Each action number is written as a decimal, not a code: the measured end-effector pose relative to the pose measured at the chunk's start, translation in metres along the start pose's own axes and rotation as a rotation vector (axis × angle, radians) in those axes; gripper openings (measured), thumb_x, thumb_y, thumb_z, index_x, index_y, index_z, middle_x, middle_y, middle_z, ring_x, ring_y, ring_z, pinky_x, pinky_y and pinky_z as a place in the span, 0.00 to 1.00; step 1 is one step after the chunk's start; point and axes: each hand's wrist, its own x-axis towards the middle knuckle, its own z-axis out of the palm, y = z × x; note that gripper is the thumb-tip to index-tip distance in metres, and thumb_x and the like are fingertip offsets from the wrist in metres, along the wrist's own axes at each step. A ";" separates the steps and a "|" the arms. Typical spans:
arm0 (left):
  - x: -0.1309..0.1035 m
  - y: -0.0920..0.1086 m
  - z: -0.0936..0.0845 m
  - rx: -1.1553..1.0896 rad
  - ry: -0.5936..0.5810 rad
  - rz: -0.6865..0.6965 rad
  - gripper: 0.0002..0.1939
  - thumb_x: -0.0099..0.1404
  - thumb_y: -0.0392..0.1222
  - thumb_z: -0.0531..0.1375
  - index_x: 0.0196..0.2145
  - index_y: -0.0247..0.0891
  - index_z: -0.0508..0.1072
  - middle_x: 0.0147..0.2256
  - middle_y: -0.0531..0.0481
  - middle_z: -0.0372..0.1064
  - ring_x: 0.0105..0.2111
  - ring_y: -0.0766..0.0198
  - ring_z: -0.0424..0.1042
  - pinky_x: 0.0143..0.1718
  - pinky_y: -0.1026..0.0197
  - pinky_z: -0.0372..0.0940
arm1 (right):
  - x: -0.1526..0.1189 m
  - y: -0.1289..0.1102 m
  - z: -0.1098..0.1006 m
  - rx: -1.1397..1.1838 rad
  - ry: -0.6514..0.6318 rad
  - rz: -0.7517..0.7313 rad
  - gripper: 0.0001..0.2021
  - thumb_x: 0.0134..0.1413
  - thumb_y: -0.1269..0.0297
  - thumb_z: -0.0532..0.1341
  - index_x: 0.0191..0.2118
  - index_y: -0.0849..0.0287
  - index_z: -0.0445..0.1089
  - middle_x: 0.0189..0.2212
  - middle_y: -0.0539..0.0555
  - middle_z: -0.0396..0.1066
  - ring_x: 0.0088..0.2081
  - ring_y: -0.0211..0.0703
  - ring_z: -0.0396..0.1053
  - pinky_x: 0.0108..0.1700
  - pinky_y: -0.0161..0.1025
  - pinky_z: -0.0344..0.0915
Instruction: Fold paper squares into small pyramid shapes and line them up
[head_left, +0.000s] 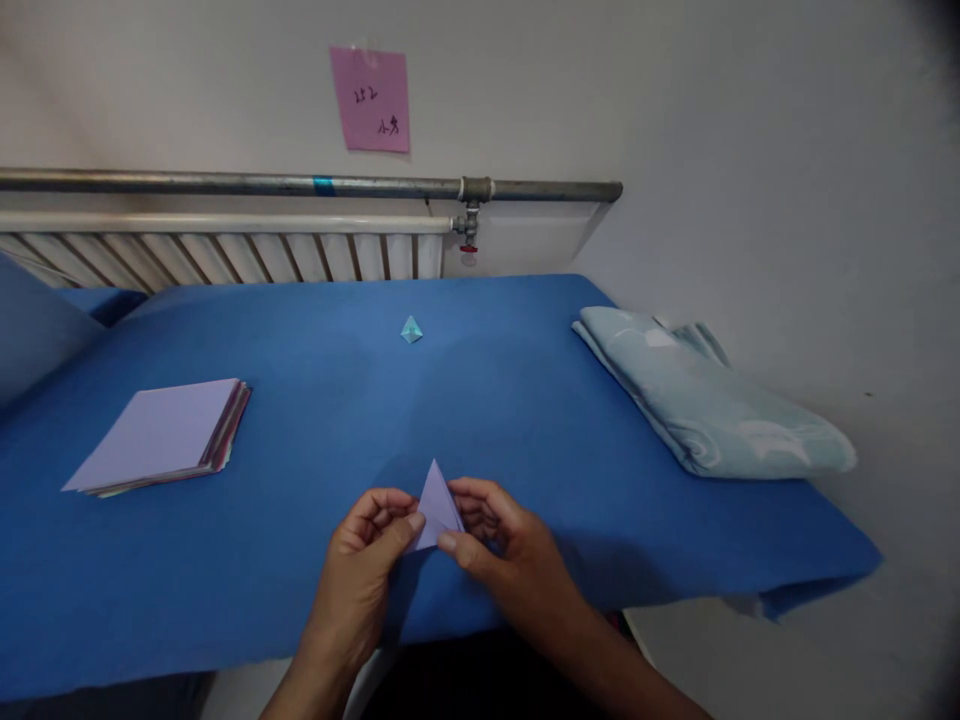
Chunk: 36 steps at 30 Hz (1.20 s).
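Observation:
A lavender sheet of paper folded into a small triangle [436, 508] is held between my two hands, its tip pointing away from me. My left hand [367, 555] pinches its left side, with the thumb lying on the near face. On the opposite side, my right hand [510, 550] grips the lower right corner between thumb and fingers. Some fingertips are hidden behind the paper. Farther off on the blue cloth lies a small light-blue folded paper piece [411, 330].
A stack of coloured paper [161, 430], lavender on top, lies to the left on the blue-covered table [315, 400]. At the right, against the wall, is a folded pale-green blanket [705, 395]. Behind run a metal pipe [247, 184] and radiator [225, 257]; a pink note [373, 100] is taped above.

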 end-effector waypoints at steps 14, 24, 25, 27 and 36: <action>-0.002 0.006 -0.004 0.261 -0.180 -0.103 0.15 0.52 0.52 0.66 0.23 0.37 0.72 0.19 0.58 0.62 0.20 0.71 0.57 0.23 0.68 0.52 | 0.006 0.008 -0.004 0.032 -0.087 0.161 0.05 0.48 0.67 0.60 0.34 0.56 0.70 0.23 0.45 0.65 0.25 0.34 0.63 0.26 0.31 0.61; -0.004 0.006 -0.002 0.360 -0.236 -0.048 0.13 0.57 0.50 0.63 0.25 0.38 0.73 0.23 0.57 0.67 0.25 0.70 0.61 0.28 0.68 0.56 | 0.008 0.017 -0.010 -0.065 -0.174 0.188 0.10 0.54 0.60 0.57 0.25 0.57 0.66 0.20 0.45 0.63 0.23 0.34 0.60 0.28 0.32 0.57; -0.004 0.006 -0.002 0.393 -0.222 -0.008 0.12 0.57 0.50 0.63 0.25 0.38 0.73 0.23 0.57 0.66 0.25 0.70 0.61 0.29 0.68 0.56 | 0.008 0.017 -0.010 -0.055 -0.173 0.197 0.09 0.53 0.59 0.58 0.25 0.57 0.66 0.20 0.45 0.63 0.23 0.34 0.60 0.28 0.32 0.57; -0.005 0.007 -0.002 0.443 -0.185 0.055 0.12 0.56 0.49 0.63 0.24 0.38 0.73 0.22 0.57 0.65 0.25 0.70 0.60 0.28 0.68 0.55 | 0.009 0.017 -0.010 -0.047 -0.156 0.188 0.09 0.51 0.60 0.59 0.25 0.57 0.66 0.20 0.44 0.62 0.23 0.34 0.59 0.28 0.32 0.56; -0.009 0.023 -0.003 0.029 -0.379 -0.228 0.11 0.56 0.48 0.65 0.28 0.36 0.73 0.25 0.52 0.70 0.26 0.66 0.69 0.30 0.64 0.63 | 0.005 0.023 -0.019 0.417 -0.388 0.322 0.12 0.47 0.57 0.65 0.26 0.60 0.67 0.20 0.46 0.66 0.22 0.32 0.61 0.28 0.32 0.58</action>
